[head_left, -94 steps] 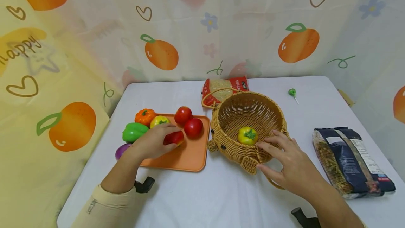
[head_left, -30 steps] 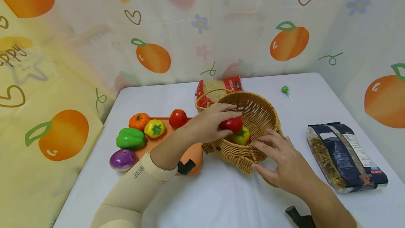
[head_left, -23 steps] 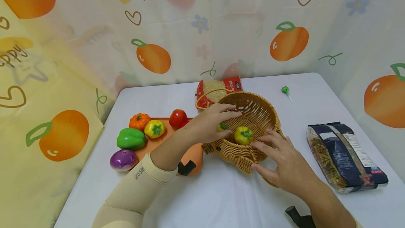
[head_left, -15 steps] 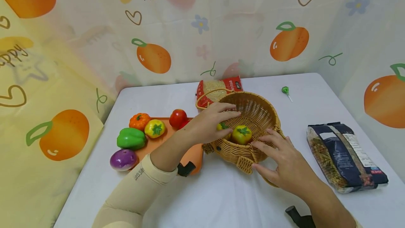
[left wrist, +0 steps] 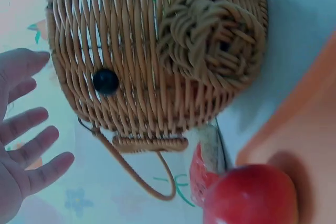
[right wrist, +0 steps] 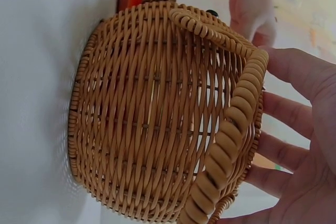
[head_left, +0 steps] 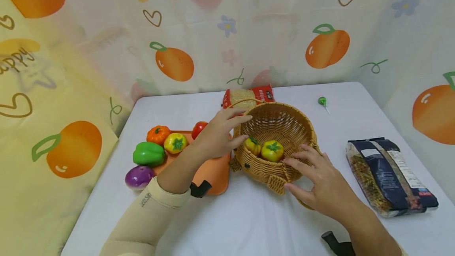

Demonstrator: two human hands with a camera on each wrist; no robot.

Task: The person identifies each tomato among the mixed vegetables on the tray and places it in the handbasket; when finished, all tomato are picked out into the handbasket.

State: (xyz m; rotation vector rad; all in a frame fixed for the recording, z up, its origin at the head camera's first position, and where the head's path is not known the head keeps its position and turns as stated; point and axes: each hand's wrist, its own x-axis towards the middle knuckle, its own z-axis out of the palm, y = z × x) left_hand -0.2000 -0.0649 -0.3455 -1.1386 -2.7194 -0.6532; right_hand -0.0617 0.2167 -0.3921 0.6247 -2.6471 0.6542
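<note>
The left hand (head_left: pixel 218 135) is held above the near-left rim of a round, tan wicker basket (head_left: pixel 261 171), its relaxed fingers spread apart, as is seen most plainly in the left wrist view. The fingers of the right hand (head_left: pixel 327 185) are extended and rested against the basket's right side; in the right wrist view the fingertips are seen at the rim, with the thumb near a thick, twisted wicker handle (right wrist: pixel 231 129) that is largely hidden from the head camera.

Inside the basket, two glossy yellow, squat vegetables with green tops, one at the front (head_left: pixel 272 151) and one at the left (head_left: pixel 253 146), are shown by the head view alone. Two black beads (left wrist: pixel 105 82) are shown on the wall in the left wrist view.

To the left, a flat orange tray (head_left: pixel 215 177) is set on the white-covered bench (head_left: pixel 249 224). By it are grouped an orange pumpkin (head_left: pixel 158 134), a green bell pepper (head_left: pixel 149 154) and a purple, rounded eggplant (head_left: pixel 140 177). A smooth red fruit (left wrist: pixel 252 195) is shown large by the left wrist camera. To the right, a navy, part-clear food bag (head_left: pixel 391 177) is laid.
</note>
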